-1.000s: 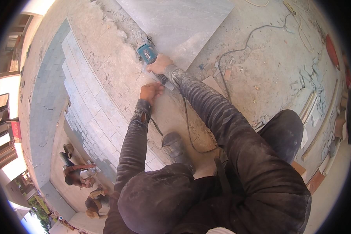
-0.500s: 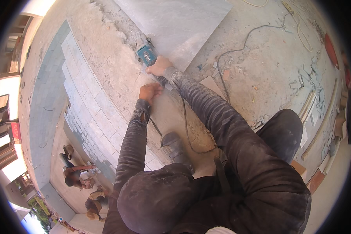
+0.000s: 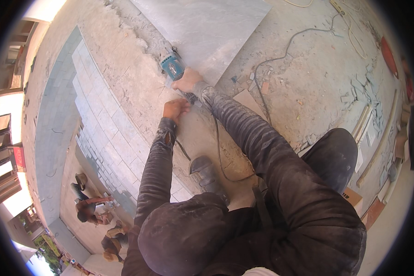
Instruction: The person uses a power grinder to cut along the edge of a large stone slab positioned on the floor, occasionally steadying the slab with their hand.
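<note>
Teal plastic marks the angle grinder (image 3: 172, 67), sitting at the edge of a large smooth grey stone slab (image 3: 207, 27) on rough, dusty concrete ground (image 3: 308, 83). My right hand (image 3: 187, 81) is wrapped around the grinder's rear handle, fingers closed on it. My left hand (image 3: 175, 109) rests just beside, fingers curled loosely and pressed down on a flat beige tile (image 3: 202, 138); I cannot tell whether it grips anything. A thin black cable (image 3: 280, 57) snakes away across the grit. Pale rectangular paving blocks (image 3: 101, 124) step down at left.
</note>
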Tool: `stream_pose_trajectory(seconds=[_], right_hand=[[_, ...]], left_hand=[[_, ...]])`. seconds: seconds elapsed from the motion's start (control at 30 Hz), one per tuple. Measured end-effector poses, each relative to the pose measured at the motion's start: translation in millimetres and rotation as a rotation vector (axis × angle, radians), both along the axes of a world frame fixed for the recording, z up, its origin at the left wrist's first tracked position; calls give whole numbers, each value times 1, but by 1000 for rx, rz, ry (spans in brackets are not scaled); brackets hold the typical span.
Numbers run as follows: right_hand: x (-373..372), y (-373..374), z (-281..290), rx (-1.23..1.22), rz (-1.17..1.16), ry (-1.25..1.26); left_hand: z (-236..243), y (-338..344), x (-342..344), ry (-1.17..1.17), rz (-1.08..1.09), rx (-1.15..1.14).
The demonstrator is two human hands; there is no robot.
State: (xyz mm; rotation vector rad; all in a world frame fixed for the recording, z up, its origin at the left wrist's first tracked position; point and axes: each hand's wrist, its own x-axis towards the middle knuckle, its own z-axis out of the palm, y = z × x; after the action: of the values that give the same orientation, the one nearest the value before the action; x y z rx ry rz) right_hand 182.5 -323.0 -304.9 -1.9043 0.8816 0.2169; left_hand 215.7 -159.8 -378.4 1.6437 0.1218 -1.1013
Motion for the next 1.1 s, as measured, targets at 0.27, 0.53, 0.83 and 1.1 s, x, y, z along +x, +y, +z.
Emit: stream_pose_trajectory(seconds=[0.27, 0.53, 0.83, 1.1], right_hand=[[-3, -1, 6, 24, 6, 26], [-7, 0, 5, 37, 6, -19], [-8, 1, 5, 17, 18, -6], [-8, 1, 2, 18, 12, -11]], left_hand=[[-2, -1, 1, 9, -4, 6], [3, -1, -1, 28, -5, 14], [5, -3, -1, 24, 0, 19], [4, -2, -1, 8, -16, 44]])
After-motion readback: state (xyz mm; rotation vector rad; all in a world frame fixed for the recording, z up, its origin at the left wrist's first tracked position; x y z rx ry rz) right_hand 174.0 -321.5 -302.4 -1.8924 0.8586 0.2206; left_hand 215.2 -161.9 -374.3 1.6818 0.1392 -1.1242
